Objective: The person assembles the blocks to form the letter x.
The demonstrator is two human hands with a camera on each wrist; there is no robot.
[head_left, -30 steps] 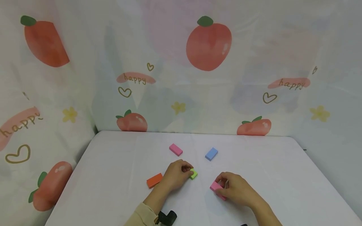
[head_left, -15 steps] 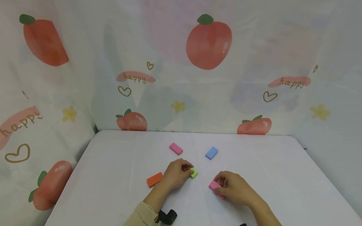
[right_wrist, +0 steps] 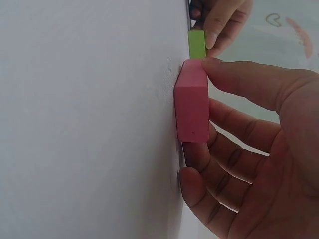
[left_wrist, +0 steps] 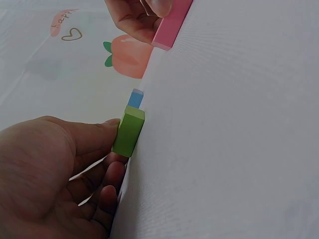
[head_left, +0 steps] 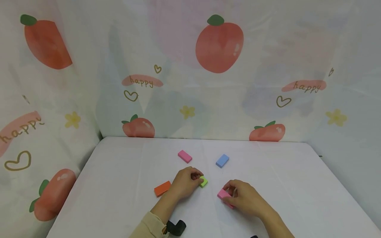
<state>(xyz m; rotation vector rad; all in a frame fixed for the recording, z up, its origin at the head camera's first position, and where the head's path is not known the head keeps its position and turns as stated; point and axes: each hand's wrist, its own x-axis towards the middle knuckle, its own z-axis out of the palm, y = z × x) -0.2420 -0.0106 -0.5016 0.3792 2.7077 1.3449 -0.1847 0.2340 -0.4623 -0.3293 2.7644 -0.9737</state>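
Note:
My left hand [head_left: 185, 182] pinches a lime-green block [head_left: 203, 181] between thumb and fingers at the middle of the table. To its right, my right hand [head_left: 244, 196] grips a pink block [head_left: 224, 196] by its long sides, low over the white cloth. A short gap separates the two held blocks in the head view. The left wrist view shows the thumb on the near side of the green block [left_wrist: 129, 132]. In the right wrist view the pink block [right_wrist: 192, 107] lies between thumb and curled fingers, its end facing the camera.
On the white-covered table [head_left: 119, 172], a second pink block [head_left: 185, 156] and a blue block [head_left: 222, 161] lie farther back. An orange block [head_left: 162, 189] lies left of my left forearm, partly covered by it. A printed curtain [head_left: 172, 66] stands behind the table.
My right hand has slid slightly left with its pink block, narrowing the gap to the green one. The left hand and the loose blocks have stayed in place.

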